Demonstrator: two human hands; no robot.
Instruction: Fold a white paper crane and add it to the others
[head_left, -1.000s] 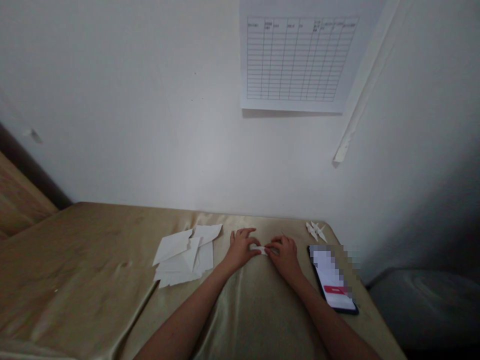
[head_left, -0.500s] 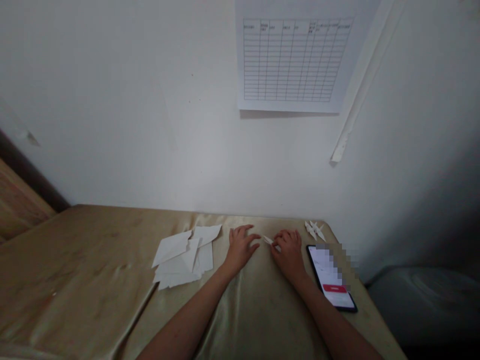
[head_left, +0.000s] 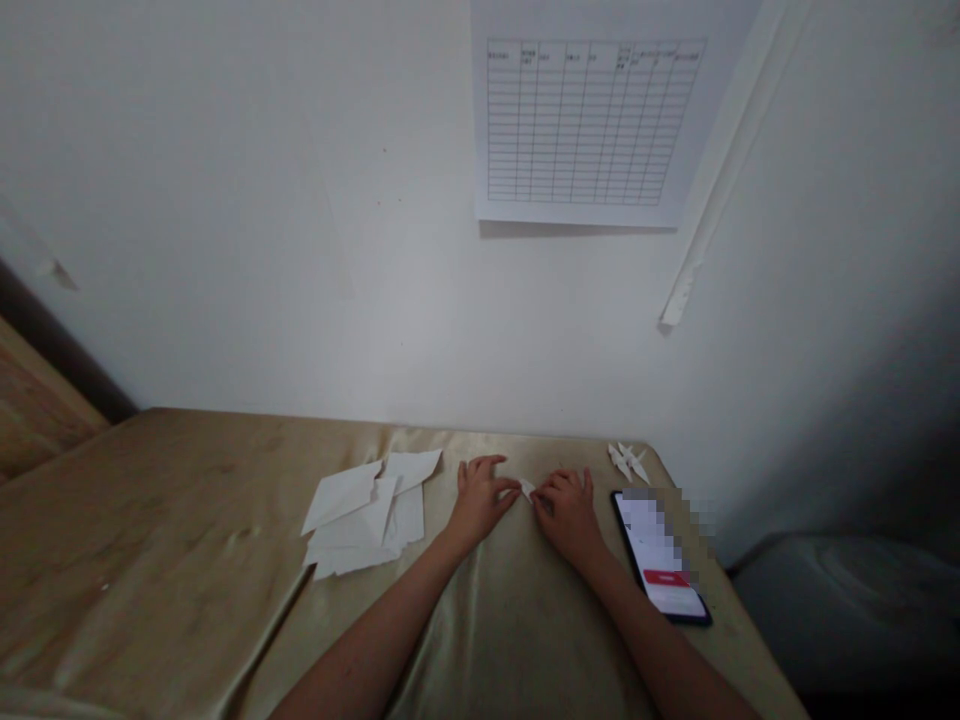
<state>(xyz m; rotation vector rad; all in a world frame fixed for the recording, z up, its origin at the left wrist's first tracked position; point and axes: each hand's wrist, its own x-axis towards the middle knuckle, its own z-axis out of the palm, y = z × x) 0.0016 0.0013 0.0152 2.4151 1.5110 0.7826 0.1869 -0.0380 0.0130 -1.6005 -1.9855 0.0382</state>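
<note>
Between my hands is a small piece of folded white paper (head_left: 527,490), held just above or on the satin-like cloth. My left hand (head_left: 480,497) pinches its left end between thumb and forefinger, with the other fingers stretched away. On the opposite side, my right hand (head_left: 568,508) grips the paper's right end with thumb and fingertips. The paper's exact folds are too small to make out. To the left lies a loose pile of white paper sheets (head_left: 360,530). Several small folded paper figures (head_left: 628,463), pointed like cranes, rest at the far right corner.
A phone (head_left: 664,560) with a lit screen lies right of my right forearm. Gold-brown cloth (head_left: 187,540) covers the table, which meets a white wall (head_left: 300,250). A printed grid sheet (head_left: 577,130) hangs on the wall. A dark rounded object (head_left: 847,610) stands beyond the right edge.
My right hand has moved left with the folded paper, bringing it to my left hand. The left thumb and forefinger, apart before, have closed on its end.
</note>
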